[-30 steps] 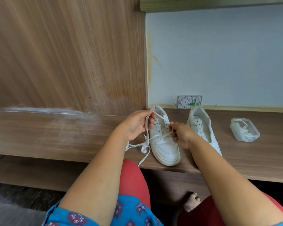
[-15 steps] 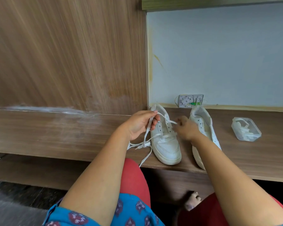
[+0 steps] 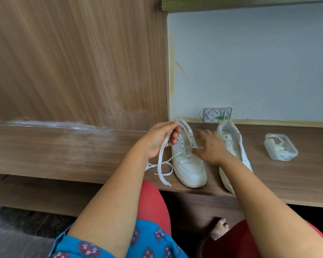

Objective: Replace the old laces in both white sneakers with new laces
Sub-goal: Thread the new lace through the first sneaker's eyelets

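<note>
- The left hand (image 3: 158,139) has its grip closed on a white lace (image 3: 161,161), fingers curled round the strand at the thumb and fingertips, raised above the desk (image 3: 63,151).
- From that grip the lace drops down and toward the person, loops on the desk just left of the near sneaker (image 3: 187,157), and one end lies by the desk's front edge; another strand runs from the loop to the sneaker's lower eyelets.
- The near sneaker stands just right of the left grip, toe toward the person, its upper eyelets bare.
- The right hand (image 3: 210,148) is motion-blurred, its fingers spread and straight, its grip open and holding nothing; it hovers over the near sneaker's right side, and I cannot tell if it touches it.
- The second sneaker (image 3: 231,144) stands right of that open grip, partly hidden by the right wrist and forearm.
- Farther right of both hands, well apart, a clear plastic box (image 3: 280,147) with white contents sits on the desk.
</note>
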`<state>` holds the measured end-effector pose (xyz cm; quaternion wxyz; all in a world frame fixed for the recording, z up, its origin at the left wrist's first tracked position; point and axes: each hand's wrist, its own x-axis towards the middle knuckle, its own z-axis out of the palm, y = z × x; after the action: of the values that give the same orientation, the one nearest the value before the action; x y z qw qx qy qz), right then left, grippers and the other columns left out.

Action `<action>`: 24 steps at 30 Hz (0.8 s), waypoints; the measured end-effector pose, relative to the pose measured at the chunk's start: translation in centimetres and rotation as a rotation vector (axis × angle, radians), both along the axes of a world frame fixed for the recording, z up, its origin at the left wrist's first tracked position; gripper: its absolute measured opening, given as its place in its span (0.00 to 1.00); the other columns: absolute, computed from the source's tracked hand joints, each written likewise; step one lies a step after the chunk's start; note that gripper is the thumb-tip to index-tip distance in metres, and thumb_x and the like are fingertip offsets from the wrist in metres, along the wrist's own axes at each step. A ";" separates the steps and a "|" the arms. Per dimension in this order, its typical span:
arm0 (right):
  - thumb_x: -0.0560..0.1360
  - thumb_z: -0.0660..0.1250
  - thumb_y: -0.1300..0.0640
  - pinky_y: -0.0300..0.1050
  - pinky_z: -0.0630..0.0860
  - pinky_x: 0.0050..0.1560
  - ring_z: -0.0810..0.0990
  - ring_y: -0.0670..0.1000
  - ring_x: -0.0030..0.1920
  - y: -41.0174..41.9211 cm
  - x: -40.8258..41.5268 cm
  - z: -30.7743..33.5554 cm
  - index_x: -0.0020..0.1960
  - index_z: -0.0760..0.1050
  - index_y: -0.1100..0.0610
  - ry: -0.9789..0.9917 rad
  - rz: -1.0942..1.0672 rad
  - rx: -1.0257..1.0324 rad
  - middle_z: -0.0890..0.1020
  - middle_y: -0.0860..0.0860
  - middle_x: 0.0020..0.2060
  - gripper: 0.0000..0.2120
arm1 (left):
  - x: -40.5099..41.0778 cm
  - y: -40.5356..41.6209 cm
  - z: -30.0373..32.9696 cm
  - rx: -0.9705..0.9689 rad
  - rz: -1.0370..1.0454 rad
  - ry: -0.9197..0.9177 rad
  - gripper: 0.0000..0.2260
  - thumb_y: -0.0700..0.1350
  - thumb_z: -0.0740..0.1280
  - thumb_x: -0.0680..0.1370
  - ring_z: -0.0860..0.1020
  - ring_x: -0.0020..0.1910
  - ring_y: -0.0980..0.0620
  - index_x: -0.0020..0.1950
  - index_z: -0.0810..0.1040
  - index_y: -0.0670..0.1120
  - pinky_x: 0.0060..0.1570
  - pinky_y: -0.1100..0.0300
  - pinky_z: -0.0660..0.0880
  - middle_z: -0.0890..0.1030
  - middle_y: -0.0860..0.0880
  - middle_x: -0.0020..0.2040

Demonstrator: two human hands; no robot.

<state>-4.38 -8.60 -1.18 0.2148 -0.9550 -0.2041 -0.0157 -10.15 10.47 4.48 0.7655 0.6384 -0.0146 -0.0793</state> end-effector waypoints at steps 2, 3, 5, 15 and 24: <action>0.72 0.62 0.38 0.56 0.67 0.61 0.70 0.54 0.60 1.3 -0.9 0.3 0.66 0.69 0.47 -0.066 0.169 0.215 0.77 0.44 0.55 0.26 | -0.1 -0.5 -0.4 0.187 -0.048 -0.009 0.14 0.46 0.61 0.82 0.73 0.28 0.56 0.39 0.76 0.43 0.35 0.65 0.71 0.73 0.51 0.28; 0.74 0.62 0.44 0.56 0.68 0.59 0.71 0.53 0.57 2.0 -1.7 0.6 0.61 0.73 0.48 -0.103 0.216 0.258 0.78 0.43 0.50 0.17 | 0.0 -0.7 -0.6 0.249 -0.068 -0.007 0.14 0.46 0.61 0.82 0.73 0.28 0.56 0.39 0.76 0.43 0.34 0.65 0.71 0.73 0.51 0.28; 0.77 0.61 0.56 0.53 0.70 0.53 0.71 0.53 0.53 2.7 -2.0 0.8 0.51 0.76 0.52 -0.203 0.194 0.194 0.80 0.47 0.42 0.07 | 0.0 -0.7 -0.6 0.245 -0.057 0.008 0.14 0.48 0.61 0.82 0.71 0.28 0.55 0.39 0.77 0.44 0.36 0.64 0.70 0.73 0.52 0.28; 0.74 0.67 0.46 0.54 0.70 0.56 0.68 0.55 0.58 1.3 -1.2 0.6 0.68 0.68 0.53 -0.202 0.103 0.032 0.72 0.53 0.58 0.25 | 0.2 0.0 -0.1 -0.017 0.038 -0.082 0.13 0.46 0.62 0.82 0.70 0.28 0.55 0.40 0.77 0.42 0.36 0.62 0.69 0.73 0.52 0.27; 0.76 0.50 0.47 0.53 0.74 0.43 0.67 0.56 0.37 0.8 -1.2 0.0 0.30 0.60 0.51 -0.204 0.062 -0.027 0.73 0.51 0.30 0.17 | 0.1 -0.5 0.9 -0.220 0.148 -0.112 0.16 0.49 0.65 0.79 0.75 0.38 0.55 0.32 0.79 0.49 0.45 0.61 0.72 0.77 0.51 0.37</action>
<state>-5.56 -7.78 -1.23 0.1806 -0.9444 -0.2545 -0.1033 -10.10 9.99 5.42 0.8327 0.5533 -0.0189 0.0153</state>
